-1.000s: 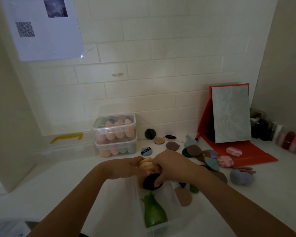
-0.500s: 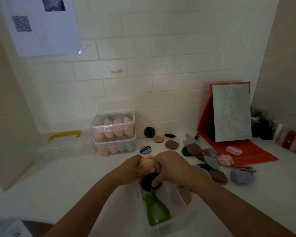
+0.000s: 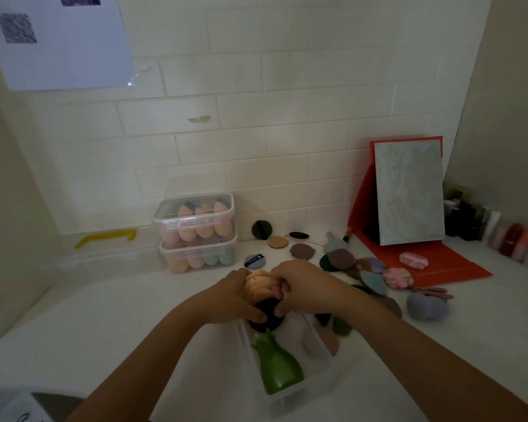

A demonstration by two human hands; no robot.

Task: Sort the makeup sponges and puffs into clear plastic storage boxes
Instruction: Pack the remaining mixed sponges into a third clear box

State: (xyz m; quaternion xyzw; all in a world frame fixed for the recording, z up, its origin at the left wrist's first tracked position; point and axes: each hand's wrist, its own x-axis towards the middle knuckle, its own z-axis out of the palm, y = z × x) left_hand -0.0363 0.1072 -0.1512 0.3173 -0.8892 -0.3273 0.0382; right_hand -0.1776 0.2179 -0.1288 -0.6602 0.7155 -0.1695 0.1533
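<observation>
My left hand (image 3: 226,298) and my right hand (image 3: 305,287) meet over the far end of an open clear plastic box (image 3: 290,391). Between them they hold a stack of peach puffs (image 3: 256,287). Below the stack the fingertips of both hands pinch a black puff (image 3: 264,319). A green sponge (image 3: 276,368) lies inside the box. Several loose puffs (image 3: 342,258) in brown, green, blue and pink lie scattered on the white counter to the right.
Two stacked clear lidded boxes (image 3: 195,233) full of peach sponges stand at the back wall. A larger clear box with a yellow handle (image 3: 105,239) sits to their left. A red stand with a mirror (image 3: 409,193) and small bottles (image 3: 500,233) fill the right corner.
Both hands have stayed together over the box's far end. My left thumb and fingers have closed in lower around the black puff beside the right fingertips.
</observation>
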